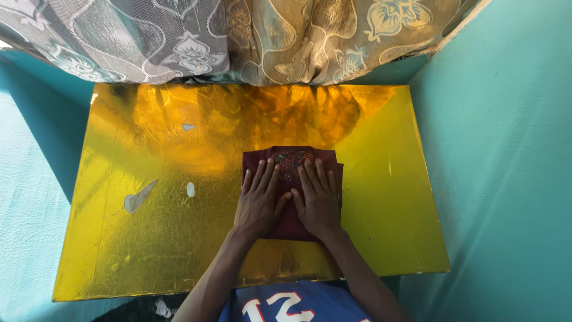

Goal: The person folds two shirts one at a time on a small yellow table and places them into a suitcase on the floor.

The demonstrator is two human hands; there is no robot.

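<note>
- Both hands are pressing flat on a folded cloth (290,179), so the folding looks pretty much done and only smoothing or 1 more fold seems left.
- Left hand (259,203) and right hand (319,200): fingers spread and flat, palms down, gripping nothing.
- The cloth is dark maroon with a patterned patch near its far edge, folded into a neat, compact rectangle.
- It sits right of centre on the shiny gold table (137,238), which has a few scuffed spots, below a curtain (238,36).

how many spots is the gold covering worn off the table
3 that show: a small one upper left, a long one at left, an oval one beside it. The folded maroon cloth may hide more.
</note>
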